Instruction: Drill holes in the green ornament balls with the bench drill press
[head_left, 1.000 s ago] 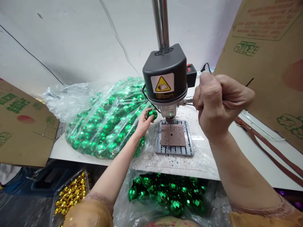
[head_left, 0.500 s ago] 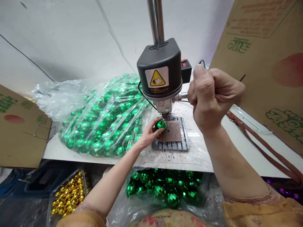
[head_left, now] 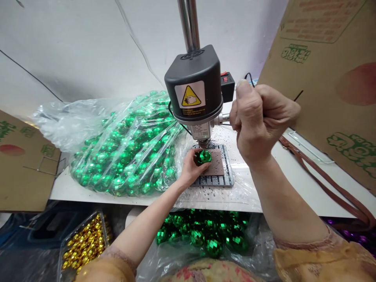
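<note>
In the head view my left hand (head_left: 192,167) pinches a faceted green ball (head_left: 204,157) between thumb and fingers. The ball sits over a brown pad (head_left: 217,166) on the slotted metal base (head_left: 229,176), just under the chuck of a small drill press (head_left: 194,86). My right hand (head_left: 261,121) is closed in a fist, right of the drill press, around its feed handle. A metal rod (head_left: 225,117) runs from the machine towards this fist; the gripped part is hidden by my fingers.
A clear plastic bag of green balls (head_left: 126,152) fills the table's left side. Dark shavings lie around the base. More green balls (head_left: 196,237) are below the table edge, beside a bin of gold balls (head_left: 85,243). Cardboard boxes (head_left: 331,78) and a brown strap (head_left: 326,176) flank the right.
My left hand has moved slightly right and brought the green ball further over the pad, under the chuck. My right hand keeps its closed grip. The view has shifted a little.
</note>
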Motion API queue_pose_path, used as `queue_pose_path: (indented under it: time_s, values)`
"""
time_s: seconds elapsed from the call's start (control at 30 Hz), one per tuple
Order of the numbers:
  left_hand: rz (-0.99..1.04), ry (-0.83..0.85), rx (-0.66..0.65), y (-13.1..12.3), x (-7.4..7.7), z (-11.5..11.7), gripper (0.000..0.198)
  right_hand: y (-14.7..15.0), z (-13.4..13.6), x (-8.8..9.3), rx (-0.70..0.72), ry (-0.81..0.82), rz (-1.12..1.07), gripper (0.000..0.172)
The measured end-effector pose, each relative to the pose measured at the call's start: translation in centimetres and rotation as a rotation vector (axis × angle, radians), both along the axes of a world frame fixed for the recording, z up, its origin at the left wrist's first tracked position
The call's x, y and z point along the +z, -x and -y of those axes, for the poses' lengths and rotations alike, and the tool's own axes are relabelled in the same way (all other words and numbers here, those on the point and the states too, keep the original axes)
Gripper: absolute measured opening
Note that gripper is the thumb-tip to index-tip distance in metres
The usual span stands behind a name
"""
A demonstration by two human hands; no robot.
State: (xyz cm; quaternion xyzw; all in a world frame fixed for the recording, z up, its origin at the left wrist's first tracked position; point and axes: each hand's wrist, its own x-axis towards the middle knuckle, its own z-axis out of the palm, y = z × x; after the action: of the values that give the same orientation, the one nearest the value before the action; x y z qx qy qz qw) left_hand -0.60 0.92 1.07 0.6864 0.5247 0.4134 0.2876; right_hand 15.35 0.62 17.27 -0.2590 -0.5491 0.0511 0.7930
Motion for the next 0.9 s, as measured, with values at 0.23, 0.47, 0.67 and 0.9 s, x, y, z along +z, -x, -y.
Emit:
queue_pose_path:
  time_s: [0.23,0.47,0.67,0.9]
  values:
    - [-0.057,-0.108,0.017,-0.8,-0.6,0.9,0.049,0.1,0.2,0.5,-0.006,0.037,-0.007,0.053]
    - [-0.074,-0.107,0.037,-1.1,-0.9,1.3,0.050,0.0,0.1,0.2,0.066,-0.020,-0.022,0.048]
    - [0.078,-0.042,0.003,-0.7,-2.1,1.3,0.057,0.0,0.6,-1.0,0.069,-0.048,-0.012,0.050]
    - [0.099,-0.040,-0.018,-0.7,-2.1,1.3,0.056,0.0,0.7,-2.2,-0.058,-0.042,0.041,0.052]
